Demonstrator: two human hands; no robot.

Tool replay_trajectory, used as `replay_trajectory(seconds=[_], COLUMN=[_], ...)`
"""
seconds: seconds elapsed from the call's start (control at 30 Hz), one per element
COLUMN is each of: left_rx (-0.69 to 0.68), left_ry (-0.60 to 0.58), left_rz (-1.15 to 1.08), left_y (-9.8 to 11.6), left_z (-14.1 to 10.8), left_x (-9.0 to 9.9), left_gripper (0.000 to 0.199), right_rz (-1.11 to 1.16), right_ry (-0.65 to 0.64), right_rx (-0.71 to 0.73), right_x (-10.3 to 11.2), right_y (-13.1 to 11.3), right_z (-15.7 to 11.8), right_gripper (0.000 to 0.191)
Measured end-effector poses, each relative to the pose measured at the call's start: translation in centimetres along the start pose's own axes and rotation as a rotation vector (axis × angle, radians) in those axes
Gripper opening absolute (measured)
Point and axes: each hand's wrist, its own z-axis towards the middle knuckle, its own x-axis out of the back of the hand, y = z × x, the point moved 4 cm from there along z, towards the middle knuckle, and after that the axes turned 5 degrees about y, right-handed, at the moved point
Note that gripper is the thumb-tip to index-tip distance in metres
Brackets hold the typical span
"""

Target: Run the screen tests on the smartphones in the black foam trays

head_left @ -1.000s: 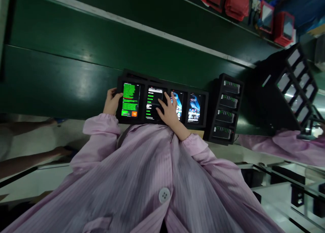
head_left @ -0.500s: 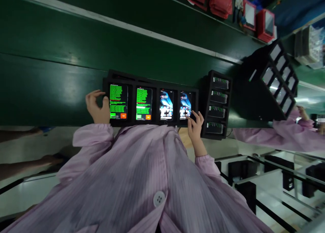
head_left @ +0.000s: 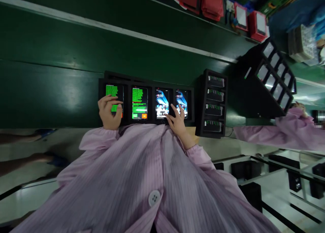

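Observation:
A black tray (head_left: 127,107) in front of me holds several lit phones in a row. Over the leftmost phone (head_left: 111,90), which shows green text, my left hand (head_left: 109,113) hovers with its fingers apart, covering part of the screen. The second phone (head_left: 139,101) has the same green text with a green and an orange button. My right hand (head_left: 177,123) has its fingers spread between the third phone (head_left: 161,99) and the rightmost phone (head_left: 181,97). Both of these show a blue home screen reading 16:50. One right fingertip is at the third phone's lower edge; contact is unclear.
Right of the tray stands another black tray (head_left: 225,104) with several phones. Beyond it is a tilted stack of black trays (head_left: 250,87) by a co-worker's pink sleeve (head_left: 269,134). Red pouches (head_left: 212,4) lie on the far side of the green bench (head_left: 45,90).
My left hand has moved right from the tray's left edge onto the leftmost phone. The right hand has shifted left from the rightmost phone toward the third. The view has shifted slightly.

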Motion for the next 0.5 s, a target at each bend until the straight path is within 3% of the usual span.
replay_trajectory(seconds=[0.17, 0.3, 0.4, 0.5], left_rx=[-0.030, -0.057, -0.074, -0.087], left_ry=[-0.030, -0.106, -0.186, -0.294], left_rz=[-0.023, -0.032, -0.057, -0.064], left_y=[1.1, 2.4, 3.0, 3.3], left_z=[-0.8, -1.8, -2.7, -3.6], left_x=[0.0, -0.7, -1.7, -2.8], left_gripper=[0.008, 0.007, 0.007, 0.007], right_rz=[0.002, 0.024, 0.050, 0.078], right_ry=[0.022, 0.245, 0.313, 0.199], right_rx=[-0.008, -0.150, -0.298, -0.338], right_x=[-0.4, 0.8, 1.5, 1.1], right_y=[0.8, 4.6, 8.1, 9.8], right_z=[-0.4, -1.9, -2.5, -2.2], right_gripper=[0.034, 0.045, 0.076, 0.104])
